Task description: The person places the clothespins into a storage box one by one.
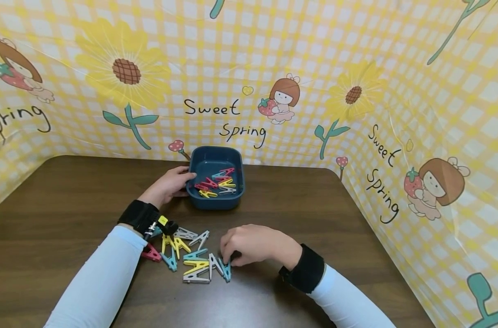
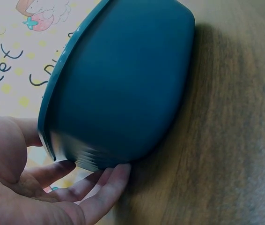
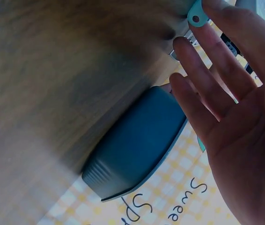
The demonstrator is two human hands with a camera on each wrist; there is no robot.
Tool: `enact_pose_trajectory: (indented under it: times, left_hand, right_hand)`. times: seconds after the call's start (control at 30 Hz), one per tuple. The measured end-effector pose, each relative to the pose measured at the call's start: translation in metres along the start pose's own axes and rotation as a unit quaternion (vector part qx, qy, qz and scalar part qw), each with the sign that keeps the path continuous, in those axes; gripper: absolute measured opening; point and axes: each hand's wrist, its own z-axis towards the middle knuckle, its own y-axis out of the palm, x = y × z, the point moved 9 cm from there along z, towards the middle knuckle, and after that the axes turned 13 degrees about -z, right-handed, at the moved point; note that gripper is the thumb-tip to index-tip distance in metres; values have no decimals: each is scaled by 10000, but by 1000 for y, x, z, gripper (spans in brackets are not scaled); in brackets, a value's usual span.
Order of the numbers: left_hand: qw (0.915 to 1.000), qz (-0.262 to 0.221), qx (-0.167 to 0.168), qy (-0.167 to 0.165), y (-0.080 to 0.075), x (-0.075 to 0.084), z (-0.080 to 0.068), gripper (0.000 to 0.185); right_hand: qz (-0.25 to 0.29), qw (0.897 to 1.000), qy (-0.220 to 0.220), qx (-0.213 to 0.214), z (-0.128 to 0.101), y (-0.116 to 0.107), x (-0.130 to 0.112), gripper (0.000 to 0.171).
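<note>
At the back of the table stands a dark blue plastic bin [image 1: 218, 204] with several red, yellow, blue and grey clothespins [image 1: 208, 183] inside. My left hand [image 1: 169, 186] grips its left side, thumb at the rim and fingertips against the outer wall [image 2: 118, 89], as the left wrist view shows. Nearer to me, my right hand [image 1: 257, 244] pinches one end of a blue clothespin [image 1: 227, 272] between thumb and index finger. That end [image 3: 195, 18] shows at the top of the right wrist view, the other fingers loosely extended. A grey clothespin [image 1: 212, 263] lies right beside it.
Loose clothespins lie left of my right hand, among them a yellow one [image 1: 196, 264], a grey one [image 1: 196, 276] and a red one [image 1: 152, 253] partly under my left forearm. A yellow checked cloth [image 1: 228, 59] stands as a wall behind the brown table [image 1: 306, 200].
</note>
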Motion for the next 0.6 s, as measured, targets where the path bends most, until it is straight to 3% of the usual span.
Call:
enact_pose_trajectory:
  times: [0.6]
  left_hand:
    - [10000,44,-11,18,0,1,-1,68]
  right_hand:
    - [215,9989,399,137,-5,1,29,15]
